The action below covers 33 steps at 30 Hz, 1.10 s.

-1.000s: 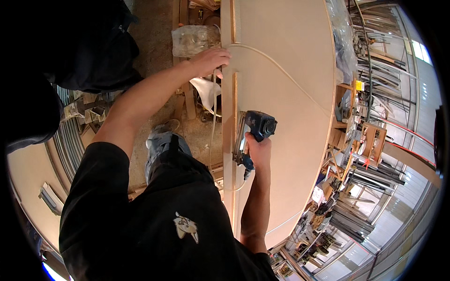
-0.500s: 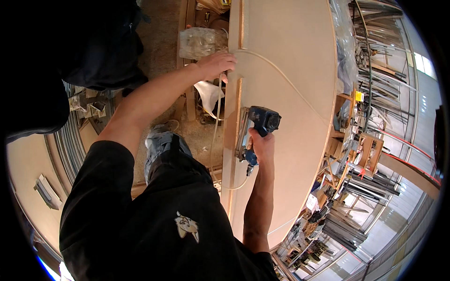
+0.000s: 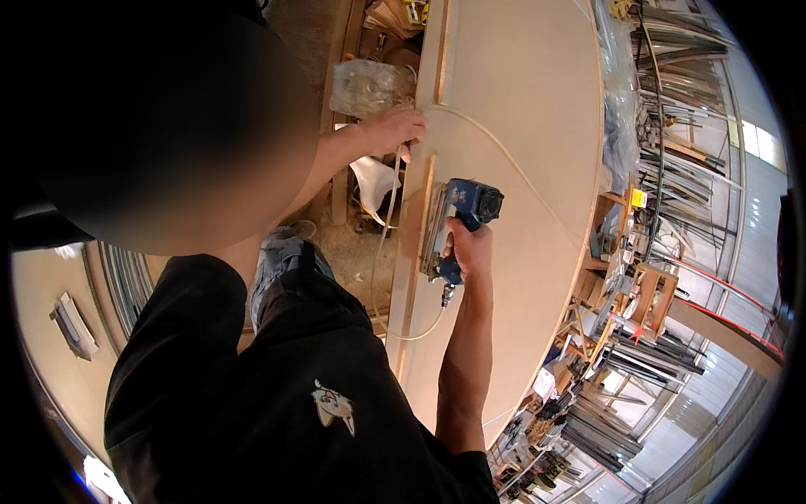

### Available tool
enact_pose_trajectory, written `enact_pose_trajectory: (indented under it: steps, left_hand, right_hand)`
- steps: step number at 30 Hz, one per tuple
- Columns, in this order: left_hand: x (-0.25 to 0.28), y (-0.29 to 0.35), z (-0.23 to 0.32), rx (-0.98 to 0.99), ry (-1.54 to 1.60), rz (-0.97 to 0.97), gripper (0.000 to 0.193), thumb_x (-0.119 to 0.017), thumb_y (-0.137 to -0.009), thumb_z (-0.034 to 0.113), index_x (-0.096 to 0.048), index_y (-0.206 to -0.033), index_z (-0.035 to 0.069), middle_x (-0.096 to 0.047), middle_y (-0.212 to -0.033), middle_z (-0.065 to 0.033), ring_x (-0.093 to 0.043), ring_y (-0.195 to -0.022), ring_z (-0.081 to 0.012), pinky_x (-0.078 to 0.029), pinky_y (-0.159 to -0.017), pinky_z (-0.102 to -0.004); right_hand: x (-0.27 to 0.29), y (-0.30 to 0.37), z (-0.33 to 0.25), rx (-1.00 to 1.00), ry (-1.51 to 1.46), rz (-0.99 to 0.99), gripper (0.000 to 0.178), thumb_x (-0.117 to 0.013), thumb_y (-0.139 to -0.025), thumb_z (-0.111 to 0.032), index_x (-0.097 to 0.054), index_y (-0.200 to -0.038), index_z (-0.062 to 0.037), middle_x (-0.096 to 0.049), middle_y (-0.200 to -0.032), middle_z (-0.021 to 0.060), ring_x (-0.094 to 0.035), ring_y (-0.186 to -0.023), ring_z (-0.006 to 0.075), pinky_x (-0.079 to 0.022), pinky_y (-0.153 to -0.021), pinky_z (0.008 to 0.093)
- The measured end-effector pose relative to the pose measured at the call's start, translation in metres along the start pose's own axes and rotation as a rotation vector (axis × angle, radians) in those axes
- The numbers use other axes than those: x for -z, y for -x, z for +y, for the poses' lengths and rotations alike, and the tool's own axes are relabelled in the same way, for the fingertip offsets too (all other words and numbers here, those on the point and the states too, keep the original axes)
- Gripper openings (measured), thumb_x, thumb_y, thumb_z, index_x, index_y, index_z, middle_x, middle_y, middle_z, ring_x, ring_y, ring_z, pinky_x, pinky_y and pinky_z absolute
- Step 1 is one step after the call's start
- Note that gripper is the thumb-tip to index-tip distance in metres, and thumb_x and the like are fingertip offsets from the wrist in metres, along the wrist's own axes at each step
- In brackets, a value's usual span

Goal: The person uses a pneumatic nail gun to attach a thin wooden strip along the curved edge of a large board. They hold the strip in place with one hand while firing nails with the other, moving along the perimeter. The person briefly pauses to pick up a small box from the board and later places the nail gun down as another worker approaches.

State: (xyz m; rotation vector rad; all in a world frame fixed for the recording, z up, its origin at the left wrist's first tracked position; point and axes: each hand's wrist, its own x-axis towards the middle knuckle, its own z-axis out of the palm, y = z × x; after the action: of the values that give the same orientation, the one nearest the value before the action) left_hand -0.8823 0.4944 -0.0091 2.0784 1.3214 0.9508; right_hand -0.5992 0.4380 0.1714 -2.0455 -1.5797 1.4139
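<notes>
Head view: I see right hand [image 3: 472, 250] wrapped round nail gun [image 3: 467, 197], over panel [image 3: 537, 277] near left edge. Left hand [image 3: 395, 134] at that edge, by hose [image 3: 409, 338]; grip: cannot tell. Gun likely heavy, rigid; best held mid-body, hose may drag.

left forearm [image 3: 326, 161]: part-hidden by dark blur [image 3: 176, 134] | board [image 3: 533, 235]: top cut off

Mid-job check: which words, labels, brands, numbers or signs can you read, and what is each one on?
None can be read in this view.
Pneumatic nail gun in the right hand: no legible lettering.
Yellow label at the right: too small to read.
White sheet at lower right: too small and blurred.
Black T-shirt: animal-head print, no legible words.
</notes>
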Motion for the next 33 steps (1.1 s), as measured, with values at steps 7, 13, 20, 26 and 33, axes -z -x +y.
enact_pose_trajectory:
  steps: [7, 13, 20, 26, 33]
  left_hand:
    - [-0.007, 0.013, 0.007, -0.144, -0.039, 0.103, 0.046, -0.096, -0.07, 0.018, -0.062, -0.098, 0.006, -0.065, -0.139, -0.0134, -0.055, -0.141, -0.0388, -0.048, -0.114, -0.0499]
    - [-0.012, 0.027, 0.025, -0.072, 0.029, 0.059, 0.048, -0.097, -0.067, 0.02, -0.062, -0.096, 0.006, -0.066, -0.138, -0.0123, -0.056, -0.142, -0.0379, -0.047, -0.115, -0.0495]
    - [-0.019, 0.031, 0.034, -0.077, -0.087, 0.131, 0.038, -0.094, -0.073, 0.017, -0.063, -0.092, 0.009, -0.066, -0.119, -0.0081, -0.061, -0.119, -0.0357, -0.051, -0.104, -0.0447]
    - [0.004, 0.006, 0.041, 0.162, -0.244, -0.246, 0.035, -0.091, -0.082, 0.017, -0.072, -0.11, 0.009, -0.068, -0.132, -0.0084, -0.059, -0.131, -0.0345, -0.047, -0.112, -0.0464]
    - [0.049, -0.05, 0.172, 0.166, -0.311, 0.379, 0.072, -0.084, -0.092, 0.033, -0.059, -0.153, 0.007, -0.052, -0.164, -0.0169, -0.033, -0.16, -0.0416, -0.017, -0.134, -0.0614]
  right_hand:
    - [0.0, -0.006, -0.011, 0.059, -0.014, -0.034, 0.019, -0.077, -0.094, -0.02, -0.068, -0.091, -0.0034, -0.061, -0.064, 0.0033, -0.059, -0.048, 0.0166, -0.051, -0.048, 0.0343]
    - [-0.003, -0.004, -0.015, 0.053, -0.012, -0.038, 0.019, -0.077, -0.093, -0.02, -0.066, -0.091, -0.0039, -0.061, -0.065, 0.0034, -0.059, -0.048, 0.0167, -0.051, -0.049, 0.0345]
    - [0.006, -0.011, -0.005, 0.042, -0.015, -0.097, 0.023, -0.078, -0.094, -0.024, -0.066, -0.092, -0.0048, -0.062, -0.066, 0.0041, -0.06, -0.05, 0.0177, -0.051, -0.05, 0.036]
    - [0.052, 0.009, 0.063, -0.023, -0.308, -0.084, 0.029, -0.081, -0.094, -0.03, -0.065, -0.094, -0.0062, -0.061, -0.063, 0.0085, -0.062, -0.05, 0.0227, -0.054, -0.05, 0.0417]
    - [0.092, 0.063, 0.177, 0.058, -0.556, 0.189, 0.024, -0.078, -0.097, -0.023, -0.066, -0.107, -0.0036, -0.061, -0.07, 0.005, -0.061, -0.056, 0.0187, -0.052, -0.052, 0.036]
